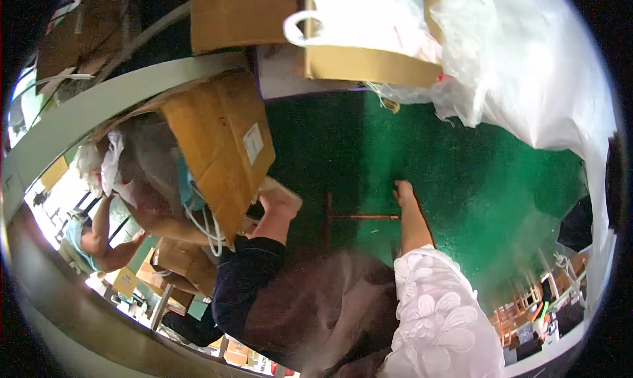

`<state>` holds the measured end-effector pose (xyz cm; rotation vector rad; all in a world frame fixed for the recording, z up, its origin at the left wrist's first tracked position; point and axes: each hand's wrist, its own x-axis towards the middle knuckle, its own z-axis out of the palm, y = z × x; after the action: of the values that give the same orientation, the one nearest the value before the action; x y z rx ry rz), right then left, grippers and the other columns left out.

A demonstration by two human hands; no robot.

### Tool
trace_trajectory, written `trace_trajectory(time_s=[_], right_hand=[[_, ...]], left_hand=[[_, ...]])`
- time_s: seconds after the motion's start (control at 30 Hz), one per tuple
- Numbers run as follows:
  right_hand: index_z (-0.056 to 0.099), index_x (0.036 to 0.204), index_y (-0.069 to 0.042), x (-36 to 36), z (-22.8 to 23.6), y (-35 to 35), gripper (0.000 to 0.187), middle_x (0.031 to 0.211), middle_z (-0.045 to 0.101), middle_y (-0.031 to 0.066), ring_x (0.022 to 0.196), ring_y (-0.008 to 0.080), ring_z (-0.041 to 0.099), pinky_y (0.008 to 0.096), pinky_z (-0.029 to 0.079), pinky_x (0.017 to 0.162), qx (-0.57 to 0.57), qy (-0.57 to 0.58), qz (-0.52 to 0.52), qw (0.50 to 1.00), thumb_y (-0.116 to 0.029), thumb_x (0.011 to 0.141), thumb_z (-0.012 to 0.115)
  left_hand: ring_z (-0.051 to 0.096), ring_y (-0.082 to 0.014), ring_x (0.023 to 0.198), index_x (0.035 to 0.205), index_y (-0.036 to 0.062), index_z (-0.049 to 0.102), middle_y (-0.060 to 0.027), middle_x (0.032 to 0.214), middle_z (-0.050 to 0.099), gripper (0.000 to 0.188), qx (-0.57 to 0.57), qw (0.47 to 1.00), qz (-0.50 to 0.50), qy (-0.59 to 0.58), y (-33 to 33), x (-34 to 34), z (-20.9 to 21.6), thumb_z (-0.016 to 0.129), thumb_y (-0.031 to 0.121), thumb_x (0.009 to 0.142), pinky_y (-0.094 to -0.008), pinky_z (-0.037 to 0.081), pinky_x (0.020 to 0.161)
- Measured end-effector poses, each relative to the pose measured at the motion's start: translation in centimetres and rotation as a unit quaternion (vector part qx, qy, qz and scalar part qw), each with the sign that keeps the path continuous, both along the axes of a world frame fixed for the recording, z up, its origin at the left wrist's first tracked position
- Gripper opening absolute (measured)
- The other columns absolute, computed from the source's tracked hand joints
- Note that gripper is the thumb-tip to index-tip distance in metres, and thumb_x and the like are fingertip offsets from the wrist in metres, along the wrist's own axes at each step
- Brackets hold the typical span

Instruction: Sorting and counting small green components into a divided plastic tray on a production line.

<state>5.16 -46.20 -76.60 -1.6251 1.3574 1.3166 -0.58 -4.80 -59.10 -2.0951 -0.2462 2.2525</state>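
Note:
My right hand (403, 192) hangs low over the green floor, at the end of a white sleeve with raised flower shapes. Its fingers look loose and slightly apart, and nothing shows in them. My left hand cannot be made out. Left of centre a brown cardboard box (227, 131) with a pale label leans at a tilt. Clear plastic, a blue piece (188, 183) and a white cord (208, 226) show at its side. Below the box a dark trouser leg ends in a bare ankle and a pale shoe (283, 193). A dark brown apron (323, 299) covers the lower middle.
Crumpled clear plastic sheeting (527, 61) hangs at the upper right beside an open carton (369, 63). Another box (244, 15) stands at the top. A pale metal frame bar (125, 91) curves along the left. Beyond it a person in light blue (86, 243) has raised arms.

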Motion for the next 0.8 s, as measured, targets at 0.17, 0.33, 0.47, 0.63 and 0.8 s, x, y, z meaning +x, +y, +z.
trace_trajectory(time_s=[0.17,0.33,0.47,0.63,0.8], right_hand=[[0.057,0.117,-0.012,0.0,-4.6,-9.8,0.030,0.092,0.054,0.0075,0.069,0.0195,0.051,0.0357,0.047,0.068,-0.036,-0.059,-0.013,0.997,-0.018,0.088,0.055],[0.060,0.114,-0.009,-2.4,-1.7,-1.9,0.027,0.088,0.058,0.0087,0.077,0.0207,0.056,0.0364,0.045,0.066,-0.040,-0.093,0.152,0.983,-0.017,0.088,0.056],[0.058,0.118,-0.006,0.9,2.2,10.9,0.032,0.105,0.062,0.0094,0.093,0.0202,0.057,0.0355,0.045,0.076,0.134,-0.110,-0.021,0.985,-0.017,0.088,0.058],[0.048,0.134,0.000,7.5,19.2,19.4,0.048,0.128,0.056,0.0083,0.121,0.0205,0.049,0.0321,0.037,0.101,0.357,-0.203,-0.059,0.910,-0.014,0.089,0.058],[0.043,0.138,0.001,15.4,45.9,28.7,0.049,0.150,0.031,0.0133,0.136,0.0225,0.033,0.0347,0.029,0.108,0.616,-0.452,0.056,0.643,-0.009,0.091,0.052]], left_hand=[[0.042,-0.0304,0.123,0.130,0.0110,0.057,-0.0125,0.145,0.039,0.038,0.030,0.997,0.035,-0.063,-3.1,-1.4,-4.8,0.053,0.024,0.094,-0.0490,0.040,0.090],[0.043,-0.0282,0.121,0.131,0.0092,0.054,-0.0100,0.141,0.043,0.040,0.000,0.999,-0.033,-0.003,-2.4,-4.3,-5.9,0.050,0.026,0.095,-0.0494,0.040,0.090],[0.049,-0.0233,0.116,0.122,0.0114,0.061,-0.0078,0.129,0.053,0.030,0.073,0.988,-0.056,-0.121,2.7,-5.2,-1.1,0.046,0.017,0.096,-0.0399,0.043,0.089],[0.053,-0.0264,0.114,0.110,0.0130,0.066,-0.0103,0.121,0.059,0.025,0.025,0.935,0.046,-0.351,-0.7,4.8,28.1,0.052,0.009,0.090,-0.0373,0.045,0.088],[0.050,-0.0245,0.119,0.105,0.0108,0.067,-0.0092,0.125,0.058,0.029,0.051,0.779,0.029,-0.624,-5.6,2.2,57.9,0.061,0.009,0.077,-0.0394,0.041,0.092]])
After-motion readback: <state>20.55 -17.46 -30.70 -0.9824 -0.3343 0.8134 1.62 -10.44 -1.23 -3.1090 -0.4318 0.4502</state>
